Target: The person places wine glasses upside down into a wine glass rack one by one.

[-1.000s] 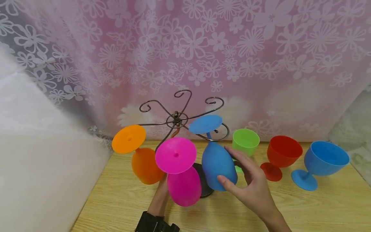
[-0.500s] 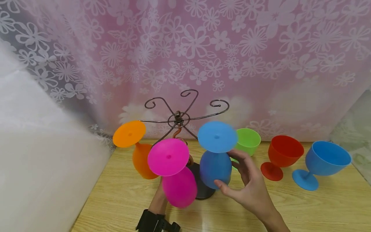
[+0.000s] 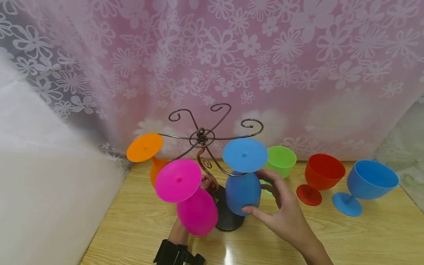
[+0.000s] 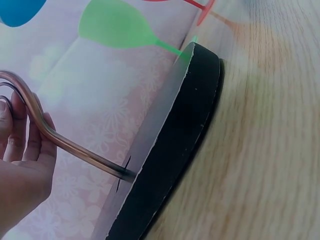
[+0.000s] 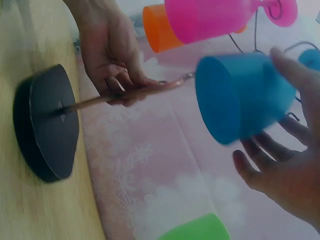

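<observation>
An upside-down blue goblet (image 3: pixel 243 193) hangs by its foot at the front right arm of a metal goblet rack (image 3: pixel 201 137). My right hand (image 3: pixel 286 208) holds its bowl between thumb and fingers, as the right wrist view also shows. My left hand (image 4: pixel 25 165) grips the rack's copper-coloured stem (image 4: pixel 85 155) above the black base (image 4: pixel 175 130). In the head view it is mostly hidden behind a pink goblet (image 3: pixel 197 211). That goblet hangs upside down at the front, and an orange goblet (image 3: pixel 144 148) hangs upside down at the left.
On the wooden table (image 3: pixel 285 243), a green goblet (image 3: pixel 281 162), a red goblet (image 3: pixel 324 173) and another blue goblet (image 3: pixel 372 180) stand upright in a row at the right. A pink flowered curtain (image 3: pixel 225 55) hangs behind the rack. Several scrolled arms rise at its back.
The rack has turned, its front swinging left with the pink and orange goblets. The held blue goblet moved toward me and slightly left onto its arm. My left hand stays at the stem.
</observation>
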Demonstrator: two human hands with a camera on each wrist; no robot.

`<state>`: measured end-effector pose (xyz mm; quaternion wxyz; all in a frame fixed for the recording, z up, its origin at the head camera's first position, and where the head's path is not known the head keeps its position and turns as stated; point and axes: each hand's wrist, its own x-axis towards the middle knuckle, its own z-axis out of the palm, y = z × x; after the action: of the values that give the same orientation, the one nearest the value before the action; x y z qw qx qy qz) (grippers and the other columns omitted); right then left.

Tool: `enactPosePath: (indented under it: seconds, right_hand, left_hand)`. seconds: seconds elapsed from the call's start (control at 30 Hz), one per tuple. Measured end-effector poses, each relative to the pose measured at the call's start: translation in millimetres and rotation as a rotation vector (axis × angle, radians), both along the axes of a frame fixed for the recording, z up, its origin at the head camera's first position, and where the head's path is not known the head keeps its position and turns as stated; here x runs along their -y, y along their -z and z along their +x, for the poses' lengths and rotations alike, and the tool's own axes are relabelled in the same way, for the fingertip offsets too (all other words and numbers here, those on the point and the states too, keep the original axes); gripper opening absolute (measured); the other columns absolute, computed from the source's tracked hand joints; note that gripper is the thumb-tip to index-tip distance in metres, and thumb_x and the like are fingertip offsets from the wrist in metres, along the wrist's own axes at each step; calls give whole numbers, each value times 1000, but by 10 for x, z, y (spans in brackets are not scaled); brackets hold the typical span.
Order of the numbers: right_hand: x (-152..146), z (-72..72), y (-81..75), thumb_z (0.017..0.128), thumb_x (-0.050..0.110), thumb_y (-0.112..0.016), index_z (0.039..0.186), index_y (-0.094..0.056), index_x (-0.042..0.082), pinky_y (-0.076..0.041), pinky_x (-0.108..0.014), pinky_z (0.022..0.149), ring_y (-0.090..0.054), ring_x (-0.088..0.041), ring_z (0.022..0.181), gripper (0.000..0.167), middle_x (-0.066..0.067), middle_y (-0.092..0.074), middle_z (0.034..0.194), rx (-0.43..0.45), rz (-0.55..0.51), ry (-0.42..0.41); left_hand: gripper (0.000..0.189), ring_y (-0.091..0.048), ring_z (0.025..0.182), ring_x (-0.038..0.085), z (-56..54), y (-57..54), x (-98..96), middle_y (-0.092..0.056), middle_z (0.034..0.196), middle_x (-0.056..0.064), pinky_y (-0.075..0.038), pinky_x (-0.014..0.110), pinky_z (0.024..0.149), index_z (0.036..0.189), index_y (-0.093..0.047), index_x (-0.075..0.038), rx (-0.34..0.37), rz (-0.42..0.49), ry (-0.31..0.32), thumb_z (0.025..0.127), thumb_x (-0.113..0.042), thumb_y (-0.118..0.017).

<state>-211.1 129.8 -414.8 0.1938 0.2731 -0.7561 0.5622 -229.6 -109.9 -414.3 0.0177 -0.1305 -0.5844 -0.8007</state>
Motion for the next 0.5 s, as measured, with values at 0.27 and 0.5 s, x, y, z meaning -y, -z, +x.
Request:
enactPosePath:
  seconds: [0.27,0.5]
  right_hand:
    - [-268,-98,-30,76,-5,-88,147,-53,11,-43,-16,106,-53,-15,130,80,-7,-59,141,-94,90,229]
    - [-709,-217,-63,80,-1,-84,140,-60,1,-35,-8,102,-54,-34,124,64,-19,-60,136,-213,116,600]
  left_hand:
    - [37,-67,92,2,-711,1076,182,-71,97,-11,-54,18,84,112,-68,-19,-363,138,165,108,4,-40]
    - [19,-64,93,8,-257,402,137,-69,95,-7,-54,25,90,111,-71,-8,-57,-29,41,108,-11,-52]
